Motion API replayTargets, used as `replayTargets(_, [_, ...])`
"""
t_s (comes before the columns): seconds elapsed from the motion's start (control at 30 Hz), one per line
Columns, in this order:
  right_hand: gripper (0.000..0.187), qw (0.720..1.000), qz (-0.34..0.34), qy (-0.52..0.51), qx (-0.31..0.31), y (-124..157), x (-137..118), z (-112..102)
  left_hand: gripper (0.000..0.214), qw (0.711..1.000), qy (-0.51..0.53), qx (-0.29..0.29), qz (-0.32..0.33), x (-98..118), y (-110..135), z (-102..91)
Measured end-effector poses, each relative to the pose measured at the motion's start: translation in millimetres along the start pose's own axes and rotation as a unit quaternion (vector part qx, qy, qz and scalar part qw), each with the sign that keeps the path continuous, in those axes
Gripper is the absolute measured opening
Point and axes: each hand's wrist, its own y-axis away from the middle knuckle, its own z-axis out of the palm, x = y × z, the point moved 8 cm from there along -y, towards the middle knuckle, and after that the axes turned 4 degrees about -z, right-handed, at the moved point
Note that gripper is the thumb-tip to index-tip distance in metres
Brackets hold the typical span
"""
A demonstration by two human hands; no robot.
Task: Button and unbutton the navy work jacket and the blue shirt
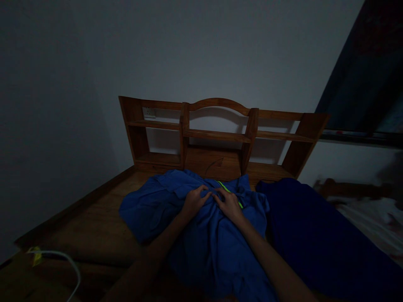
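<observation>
A rumpled blue garment (214, 243) with a bright yellow-green stripe lies across the wooden desk and hangs over its near edge. My left hand (195, 201) pinches the cloth near the middle, thumb and fingers closed on it. Close beside it, my right hand (229, 204) also grips the fabric, next to the stripe. The fingertips of both hands nearly meet. Folds hide part of the fabric between them, and the dim light blurs fine detail.
Behind the garment stands a wooden shelf unit (217, 135) against the wall. A dark blue cloth (317, 239) is spread at the right. A pale cable (64, 255) with a yellow tag (37, 256) curves at the lower left. A bed (368, 214) stands beyond on the right.
</observation>
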Motion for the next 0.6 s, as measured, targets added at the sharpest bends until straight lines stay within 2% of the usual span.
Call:
replayTargets(0.23, [0.024, 1.0, -0.01, 0.014, 0.002, 0.0, -10.2, -6.0, 0.021, 0.997, -0.068, 0.022, -0.015, 1.3, 2.8, -3.7])
replayTargets(0.4, [0.025, 1.0, -0.025, 0.014, -0.004, 0.4, -14.3, -4.9, 0.02, 0.996, -0.084, 0.013, -0.011, 7.2, 5.2, -3.0])
replayTargets(0.5, [0.025, 0.999, -0.014, 0.028, 0.019, 0.4, -12.0, -9.8, 0.02, 0.998, -0.055, 0.029, 0.002, 16.7, 6.1, -10.5])
replayTargets(0.6, [0.025, 0.995, 0.025, 0.07, 0.065, 0.0, -2.5, -19.4, 0.022, 0.999, -0.014, 0.044, 0.016, 28.9, 6.2, -21.3])
